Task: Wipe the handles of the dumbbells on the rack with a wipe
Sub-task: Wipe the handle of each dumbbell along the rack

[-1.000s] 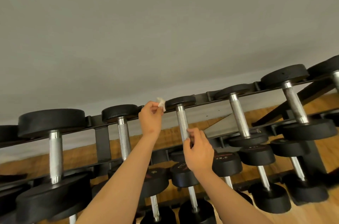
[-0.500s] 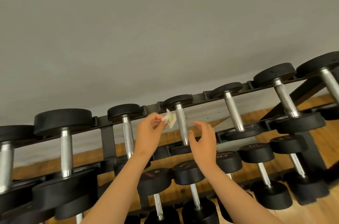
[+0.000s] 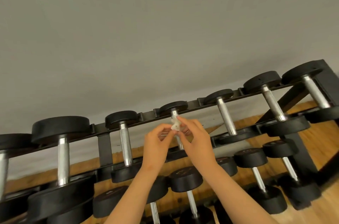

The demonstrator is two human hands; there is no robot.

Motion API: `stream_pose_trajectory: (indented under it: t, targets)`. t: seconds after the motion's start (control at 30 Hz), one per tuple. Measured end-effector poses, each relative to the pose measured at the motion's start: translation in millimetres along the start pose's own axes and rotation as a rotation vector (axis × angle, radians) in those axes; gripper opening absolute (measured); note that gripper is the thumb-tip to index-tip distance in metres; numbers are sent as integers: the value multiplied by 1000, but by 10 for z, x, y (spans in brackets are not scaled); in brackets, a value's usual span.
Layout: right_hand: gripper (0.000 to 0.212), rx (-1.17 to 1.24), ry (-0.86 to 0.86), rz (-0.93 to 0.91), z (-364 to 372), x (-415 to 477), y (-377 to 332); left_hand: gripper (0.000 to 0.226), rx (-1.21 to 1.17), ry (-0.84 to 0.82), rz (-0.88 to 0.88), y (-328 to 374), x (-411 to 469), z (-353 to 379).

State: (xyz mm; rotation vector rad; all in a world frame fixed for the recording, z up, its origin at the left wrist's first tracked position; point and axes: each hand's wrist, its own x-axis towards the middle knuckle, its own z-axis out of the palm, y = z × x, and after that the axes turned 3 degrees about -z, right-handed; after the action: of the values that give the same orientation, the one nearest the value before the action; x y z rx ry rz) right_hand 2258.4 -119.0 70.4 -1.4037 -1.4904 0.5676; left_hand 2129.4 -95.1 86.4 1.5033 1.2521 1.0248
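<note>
Two hands meet in front of the top tier of the rack (image 3: pixel 104 148), raised at arm's length. Your left hand (image 3: pixel 157 143) pinches the wipe (image 3: pixel 175 125) between thumb and forefinger, the other fingers curled in. Your right hand (image 3: pixel 195 137) pinches the same scrap from the other side, index fingertip laid over its top edge. The wipe is small, white and crumpled, held between both sets of fingertips.

It sits just in front of the middle handle (image 3: pixel 173 113), near the upper end under the black head. You cannot tell whether it touches the metal. A short stretch of that handle shows again below your hands.

Top tier, left of your hands: two more chrome handles in full view, the nearer one (image 3: pixel 125 145) bare. Right of your hands: three more, the nearest (image 3: pixel 225 115) bare too.

Smaller dumbbells (image 3: pixel 185 178) sit on the tier below, under your wrists. Grey wall (image 3: pixel 165 31) behind, wooden floor (image 3: pixel 321 137) showing through the frame.
</note>
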Motion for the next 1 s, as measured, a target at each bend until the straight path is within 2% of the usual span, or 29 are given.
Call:
stream_pose_trajectory:
  t: [0.27, 0.33, 0.43, 0.5, 0.6, 0.8, 0.9, 1.0]
  targets:
    - [22, 12, -65, -29, -63, 138, 61, 15, -43, -21, -24, -9, 35, 35]
    - [17, 35, -54, -14, -85, 162, 93, 20, -95, -21, -17, -24, 20, 55]
    - [17, 72, 5, 81, -130, 211, 183, 25, -168, 131, -67, -176, -12, 116]
    - [17, 69, 55, 159, -164, 279, 282, 23, -136, 239, -136, -359, -24, 202]
    - [19, 91, 77, 220, -191, 428, 438, 21, -40, 305, -227, -620, -27, 374]
    - [23, 86, 85, 189, -105, 765, 610, 12, 116, 367, -324, -844, 163, 813]
    - [25, 86, 98, 157, -70, 912, 690, 10, 112, 477, -412, -830, 190, 883]
    - [25, 59, 34, 120, 11, 1004, 778, 7, 98, 487, -426, -872, 171, 886]
